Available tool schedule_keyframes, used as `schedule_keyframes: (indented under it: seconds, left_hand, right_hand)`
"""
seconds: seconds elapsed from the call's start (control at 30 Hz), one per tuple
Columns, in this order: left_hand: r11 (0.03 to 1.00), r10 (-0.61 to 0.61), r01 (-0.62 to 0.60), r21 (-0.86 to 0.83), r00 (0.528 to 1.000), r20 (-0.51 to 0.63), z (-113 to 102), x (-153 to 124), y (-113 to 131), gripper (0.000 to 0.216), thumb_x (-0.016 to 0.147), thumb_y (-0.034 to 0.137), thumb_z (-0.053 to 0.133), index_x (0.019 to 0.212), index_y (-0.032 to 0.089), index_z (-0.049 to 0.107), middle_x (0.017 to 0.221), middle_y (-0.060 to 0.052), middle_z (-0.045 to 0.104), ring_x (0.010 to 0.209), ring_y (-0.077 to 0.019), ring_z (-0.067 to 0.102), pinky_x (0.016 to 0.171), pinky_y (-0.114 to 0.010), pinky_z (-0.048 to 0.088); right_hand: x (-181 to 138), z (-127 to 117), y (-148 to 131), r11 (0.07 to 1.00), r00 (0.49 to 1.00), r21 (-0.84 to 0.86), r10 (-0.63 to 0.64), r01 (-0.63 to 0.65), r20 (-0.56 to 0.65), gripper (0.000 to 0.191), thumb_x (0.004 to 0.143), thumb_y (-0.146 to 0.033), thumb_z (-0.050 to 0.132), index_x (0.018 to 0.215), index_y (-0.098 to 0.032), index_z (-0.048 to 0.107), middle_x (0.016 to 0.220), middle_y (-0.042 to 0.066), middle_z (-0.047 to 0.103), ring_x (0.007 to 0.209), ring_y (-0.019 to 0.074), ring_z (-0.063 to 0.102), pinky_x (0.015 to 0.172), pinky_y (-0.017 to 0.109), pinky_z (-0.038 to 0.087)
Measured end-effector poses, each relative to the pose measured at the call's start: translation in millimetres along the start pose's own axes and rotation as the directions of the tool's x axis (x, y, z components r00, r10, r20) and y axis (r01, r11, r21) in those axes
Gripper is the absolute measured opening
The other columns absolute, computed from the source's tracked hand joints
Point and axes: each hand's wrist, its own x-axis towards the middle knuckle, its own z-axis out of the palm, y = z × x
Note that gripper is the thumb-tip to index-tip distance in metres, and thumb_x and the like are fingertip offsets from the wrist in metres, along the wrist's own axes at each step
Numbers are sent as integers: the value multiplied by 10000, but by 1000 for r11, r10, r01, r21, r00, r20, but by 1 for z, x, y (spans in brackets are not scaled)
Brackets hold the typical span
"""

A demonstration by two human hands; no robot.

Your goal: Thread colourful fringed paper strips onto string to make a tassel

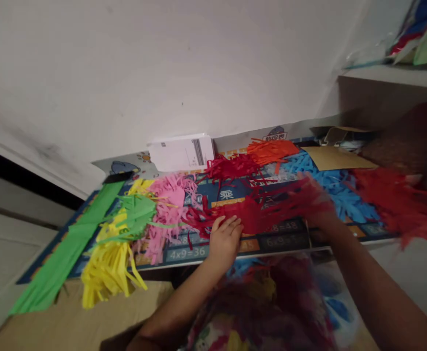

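One red paper fringe (250, 214) on the table (187, 254), pressed under the unclenched left hand (225, 239); can't tell the blurry right hand (317, 202) grip, tbh. Keep it flat, ease strands gently.

Held fringe (252, 214) red, perhaps crimson, blurred; table sheet (216, 189) dark blue, white sums (187, 253); long strip (76, 248) green.

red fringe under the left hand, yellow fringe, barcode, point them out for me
red fringe (252, 214): head view, on its solid middle part
yellow fringe (105, 263): head view, on its cut strips
barcode (198, 152): head view, on its dark bars
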Motion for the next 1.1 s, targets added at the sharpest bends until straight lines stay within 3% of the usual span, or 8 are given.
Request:
schedule_keyframes:
  seconds: [0.17,0.27,0.37,0.47,0.57,0.67,0.73,1.1]
  left_hand:
    - [999,-21,29,-26,966,259,23,0,10,320,901,98,550,1158,209,706,1263,-114,709,1259,-230,625,1095,-451,481]
    - [1000,-15,13,10,961,277,26,1,14,295,920,123,557,1162,199,706,1268,-115,707,1256,-231,627,1094,-427,483]
    - [999,2,-10,31,965,262,28,2,14,270,935,138,545,1143,178,712,1244,-121,719,1217,-228,652,1093,-413,481]
    - [1000,11,-16,16,966,260,29,2,12,295,922,124,548,1158,195,710,1249,-104,719,1213,-230,654,1091,-407,481]
    - [999,6,4,-37,965,264,27,4,11,301,904,124,556,1151,198,712,1237,-105,725,1212,-244,653,1081,-419,485]
    - [995,-27,52,-85,963,268,24,9,13,296,912,139,531,1139,204,710,1239,-113,723,1189,-242,663,1098,-418,468]
    - [991,-77,104,-79,955,286,21,16,16,311,919,134,497,1119,245,708,1236,-94,726,1165,-230,672,1129,-412,436]
    - [903,-406,343,257,878,255,-59,16,-54,350,934,90,414,1169,185,655,1231,-140,709,1206,-341,601,1130,-668,248]
  right_hand:
    - [-33,-28,5,897,848,-43,400,-440,-347,520,978,-454,341,1273,-163,655,1160,258,681,1100,412,645,889,586,487]
    - [-47,5,-56,990,997,120,-62,68,-48,440,998,-449,351,1159,-230,697,1164,133,720,1170,322,629,1051,539,442]
    - [-37,38,-90,974,953,114,-217,196,212,410,1002,-450,404,1265,-248,646,1313,89,665,1388,323,448,1189,631,215]
    - [-22,42,-76,992,989,-33,125,-123,79,529,1004,-456,374,1361,-116,566,1465,270,485,1416,464,348,1059,798,214]
    - [-22,25,-62,932,916,-25,350,-362,-195,608,994,-488,387,1453,-96,459,1521,321,376,1406,482,353,1032,766,292]
    - [-35,20,-75,997,999,78,-15,19,-51,489,950,-393,503,1398,-199,523,1420,190,565,1324,352,512,1119,609,320]
    - [-43,29,-88,960,959,145,-256,238,122,443,891,-260,534,1329,-212,581,1330,132,652,1246,292,591,1160,562,276]
    - [-32,55,-50,921,940,186,-340,341,-39,254,930,-165,498,1081,-214,696,1075,55,773,972,219,728,1030,473,420]
